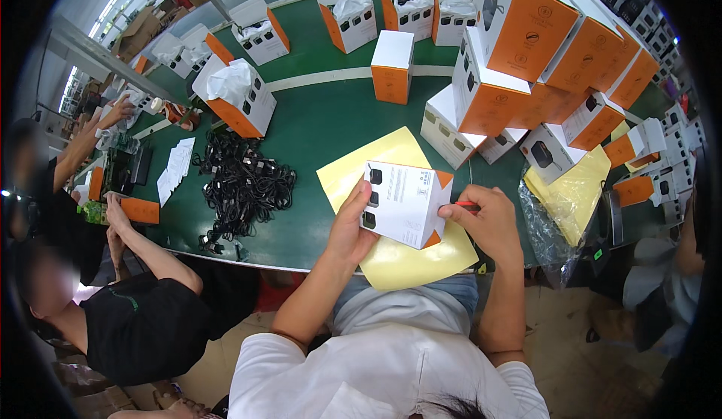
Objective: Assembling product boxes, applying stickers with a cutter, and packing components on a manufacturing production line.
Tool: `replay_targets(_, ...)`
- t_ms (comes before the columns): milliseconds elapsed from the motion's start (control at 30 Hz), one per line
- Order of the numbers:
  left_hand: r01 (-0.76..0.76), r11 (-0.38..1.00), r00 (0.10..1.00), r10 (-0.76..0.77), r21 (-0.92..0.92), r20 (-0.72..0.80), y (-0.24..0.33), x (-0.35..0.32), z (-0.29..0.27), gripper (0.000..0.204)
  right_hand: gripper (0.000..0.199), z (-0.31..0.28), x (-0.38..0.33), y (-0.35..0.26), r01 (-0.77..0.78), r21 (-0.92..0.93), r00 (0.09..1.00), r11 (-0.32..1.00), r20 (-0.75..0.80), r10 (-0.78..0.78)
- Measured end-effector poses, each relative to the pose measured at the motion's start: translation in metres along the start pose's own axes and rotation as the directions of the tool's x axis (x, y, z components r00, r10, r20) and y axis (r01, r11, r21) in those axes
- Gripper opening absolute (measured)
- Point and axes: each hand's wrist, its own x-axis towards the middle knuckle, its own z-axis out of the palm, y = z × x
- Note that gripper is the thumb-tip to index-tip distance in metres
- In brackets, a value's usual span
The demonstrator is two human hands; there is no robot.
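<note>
A white carton with orange corner flaps lies tilted over a yellow sheet at the table's near edge. My left hand is closed round its left side, with the thumb on the printed face. At the box's right end, my right hand is closed on a small red stick-like tool; most of it is hidden in the fingers, so its kind is unclear. The right fingertips are at the edge of the box's end panel.
A heap of black cables lies left on the green table. Stacked white-and-orange boxes rise at the right, beside yellow sheets in clear plastic. Open boxes line the back. Another person sits at the left.
</note>
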Motion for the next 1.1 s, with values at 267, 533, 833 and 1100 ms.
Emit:
replay_targets(267,0.056,0.992,0.998,-0.057,-0.113,-0.005,-0.002,-0.004,-0.009,0.045,0.045,0.000,-0.003,0.005,-0.136,0.436,0.990,0.890,0.100,0.102)
replay_targets(533,-0.032,0.993,0.999,0.032,-0.114,-0.006,0.011,-0.008,-0.025,0.043,0.048,0.008,-0.009,-0.005,-0.085,0.446,0.996,0.891,0.060,0.065)
replay_targets(833,-0.019,0.992,1.000,0.020,-0.122,0.002,0.010,-0.007,-0.027,0.043,0.044,0.003,-0.006,-0.035,0.131,0.115,0.991,0.985,0.019,-0.134)
replay_targets(1100,-0.010,0.989,1.000,0.014,-0.149,0.025,0.007,-0.006,-0.032,0.042,0.054,0.012,0.000,-0.044,0.062,-0.120,0.998,0.991,0.007,-0.061)
